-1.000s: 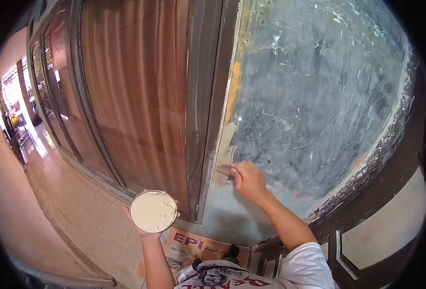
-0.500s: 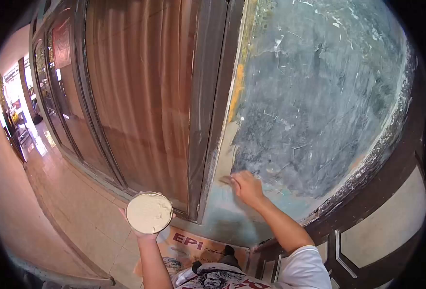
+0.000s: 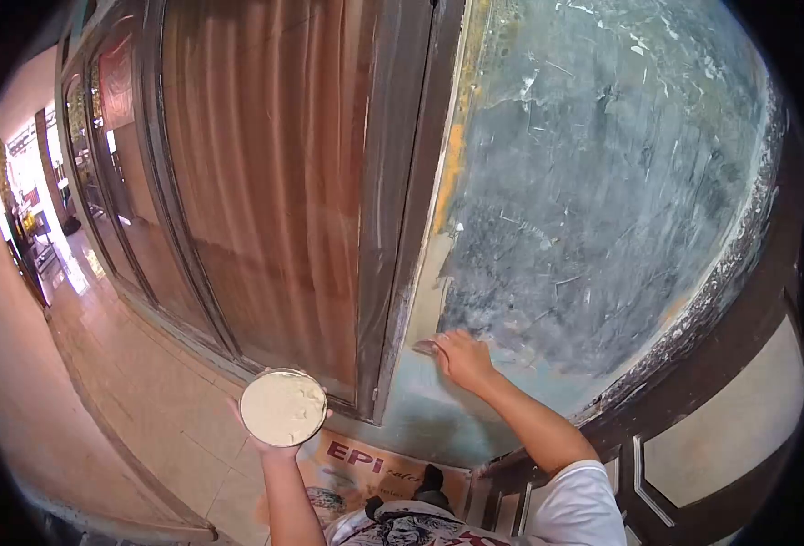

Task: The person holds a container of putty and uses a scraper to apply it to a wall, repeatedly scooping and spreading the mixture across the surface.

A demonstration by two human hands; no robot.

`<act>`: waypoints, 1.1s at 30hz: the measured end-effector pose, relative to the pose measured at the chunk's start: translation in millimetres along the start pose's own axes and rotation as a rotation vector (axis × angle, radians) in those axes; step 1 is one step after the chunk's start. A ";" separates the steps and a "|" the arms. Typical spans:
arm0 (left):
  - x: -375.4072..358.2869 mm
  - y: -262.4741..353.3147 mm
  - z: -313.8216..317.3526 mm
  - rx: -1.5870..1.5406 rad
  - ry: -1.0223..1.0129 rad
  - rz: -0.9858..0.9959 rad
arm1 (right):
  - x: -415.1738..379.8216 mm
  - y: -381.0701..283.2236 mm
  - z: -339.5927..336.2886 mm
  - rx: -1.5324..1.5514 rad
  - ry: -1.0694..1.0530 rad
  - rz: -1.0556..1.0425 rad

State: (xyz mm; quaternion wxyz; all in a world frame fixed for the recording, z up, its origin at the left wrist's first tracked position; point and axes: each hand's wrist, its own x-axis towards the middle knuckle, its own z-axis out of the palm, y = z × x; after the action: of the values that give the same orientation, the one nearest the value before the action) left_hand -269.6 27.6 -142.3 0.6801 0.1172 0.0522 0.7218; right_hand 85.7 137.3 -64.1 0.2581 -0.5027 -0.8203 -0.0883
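My left hand [image 3: 279, 451] cups a round tub of cream-coloured putty [image 3: 282, 408] from below, its open top facing me. The putty's surface is uneven toward the right side. Against the lower left part of the grey wall [image 3: 593, 191], my right hand [image 3: 463, 360] is closed on a putty knife [image 3: 425, 348]. Its blade points left and lies at the lower end of a pale putty strip [image 3: 427, 305], which runs along the wall's edge beside the dark frame. The knife's handle is mostly hidden by my fingers.
A dark wooden frame [image 3: 393, 200] with a curtained glass pane [image 3: 266, 182] stands left of the wall. At the right is a dark panelled door [image 3: 729, 419]. A printed banner [image 3: 356, 469] covers the floor by my feet; a tiled passage [image 3: 147, 364] runs off left.
My right hand and the putty knife have moved slightly down along the wall's edge. The tub in my left hand sits a little lower in view.
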 end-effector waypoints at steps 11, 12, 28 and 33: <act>-2.6 18.0 4.6 -0.185 0.046 0.012 | 51.1 -13.5 -72.9 0.113 0.464 -0.177; -2.8 17.7 1.5 -0.114 -0.031 0.002 | 30.4 -10.2 -41.9 0.090 0.299 -0.126; -3.1 19.3 1.2 -0.096 -0.067 -0.016 | 3.9 -2.8 -9.3 0.023 0.116 -0.129; 1.8 17.7 3.2 -0.146 0.025 -0.006 | 41.3 6.5 -47.9 0.002 0.283 -0.089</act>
State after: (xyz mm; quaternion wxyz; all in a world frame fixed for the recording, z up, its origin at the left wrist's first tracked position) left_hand -286.1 27.8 -134.9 0.6882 0.0580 0.0082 0.7231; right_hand 92.5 153.3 -2.9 0.3675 -0.4480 -0.7973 -0.1687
